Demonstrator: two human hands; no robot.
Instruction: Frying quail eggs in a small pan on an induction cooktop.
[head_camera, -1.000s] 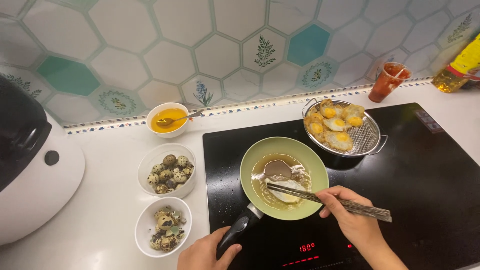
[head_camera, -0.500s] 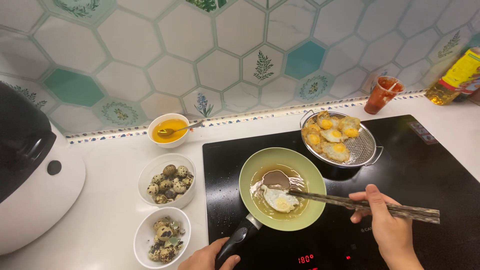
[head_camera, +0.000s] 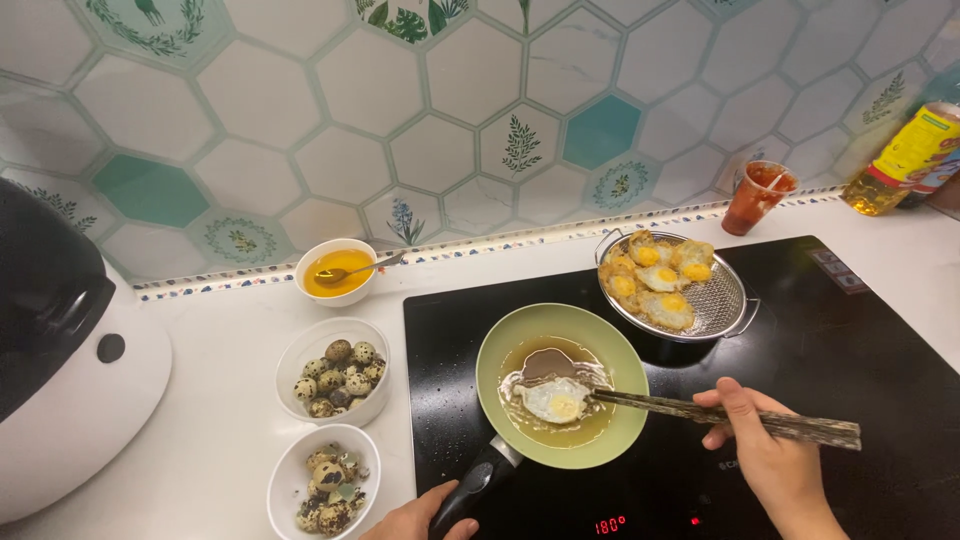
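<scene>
right hand (head_camera: 770, 455) grips chopsticks (head_camera: 720, 413) | green pan (head_camera: 520, 345): fried egg (head_camera: 553, 401), oil | left hand (head_camera: 420, 518) grasps handle (head_camera: 475, 484)

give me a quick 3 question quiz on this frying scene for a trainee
1. True or false: the right hand holds chopsticks whose tips reach the fried egg in the green pan.
2. Multiple choice: where do the finished fried eggs sit? A) in the white bowl by the wall B) in the metal strainer basket C) on the bare cooktop
3. Fill in: the left hand is at the pan's black ____.

Key: 1 true; 2 B; 3 handle
</scene>
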